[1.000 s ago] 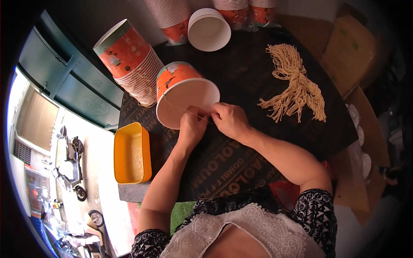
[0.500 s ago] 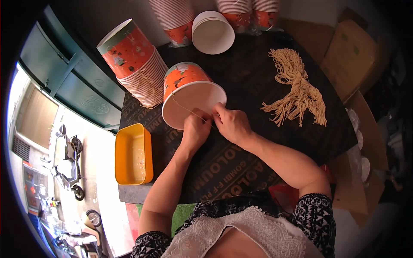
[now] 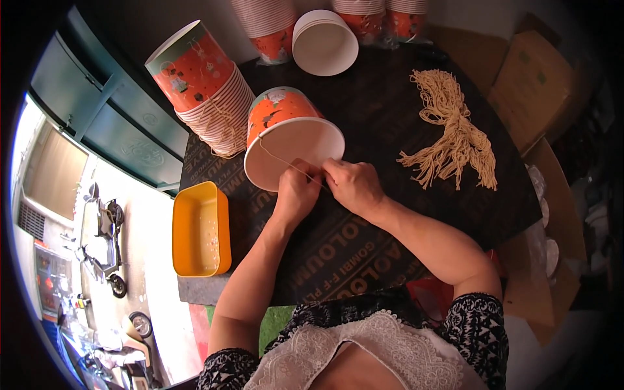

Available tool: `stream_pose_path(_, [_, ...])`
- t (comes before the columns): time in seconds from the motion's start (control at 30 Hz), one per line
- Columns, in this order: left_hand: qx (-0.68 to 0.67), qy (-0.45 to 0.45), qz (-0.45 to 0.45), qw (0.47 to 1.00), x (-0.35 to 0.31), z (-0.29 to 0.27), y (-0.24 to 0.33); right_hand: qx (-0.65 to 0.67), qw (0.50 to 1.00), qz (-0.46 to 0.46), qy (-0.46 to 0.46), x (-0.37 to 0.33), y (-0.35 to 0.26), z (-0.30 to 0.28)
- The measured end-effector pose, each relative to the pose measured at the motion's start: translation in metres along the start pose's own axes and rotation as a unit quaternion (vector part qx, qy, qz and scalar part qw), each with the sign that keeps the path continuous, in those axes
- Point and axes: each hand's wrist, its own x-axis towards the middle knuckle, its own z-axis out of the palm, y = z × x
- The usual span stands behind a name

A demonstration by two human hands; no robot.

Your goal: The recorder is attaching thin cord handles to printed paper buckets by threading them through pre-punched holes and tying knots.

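An orange paper bucket (image 3: 284, 110) with a green band lies tilted on the dark table, its white mouth facing me. A thin beige string (image 3: 276, 156) is attached at the left of its rim and runs across the mouth to my hands. My left hand (image 3: 299, 193) is closed, its fingers pinched at the near right rim with the string passing over them. Right beside it, my right hand (image 3: 355, 186) is closed too, thumb and fingertips pinching at the rim where the string ends up. The exact grip between the fingertips is partly hidden.
Behind the bucket on the left leans a stack of similar buckets (image 3: 198, 84) with strings hanging on it. A yellow bin (image 3: 201, 231) stands at the left edge. To the right lies a bundle of beige strings (image 3: 452, 130). White-mouthed buckets (image 3: 325, 45) and wrapped stacks line the back.
Both hands stay at the bucket's rim with only slight finger movement. The whole view has shifted a little, and the string still runs across the mouth.
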Motion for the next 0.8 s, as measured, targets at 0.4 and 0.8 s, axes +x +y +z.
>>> stream_pose_path(0.4, [0.021, -0.006, -0.016, 1.000, 0.002, -0.004, 0.006, -0.041, 0.996, -0.078, -0.027, -0.002, 0.010, -0.001])
stream_pose_path(0.8, [0.037, 0.010, 0.029, 0.999, 0.000, 0.000, 0.004, 0.076, 0.989, 0.080, -0.094, 0.005, 0.013, -0.002])
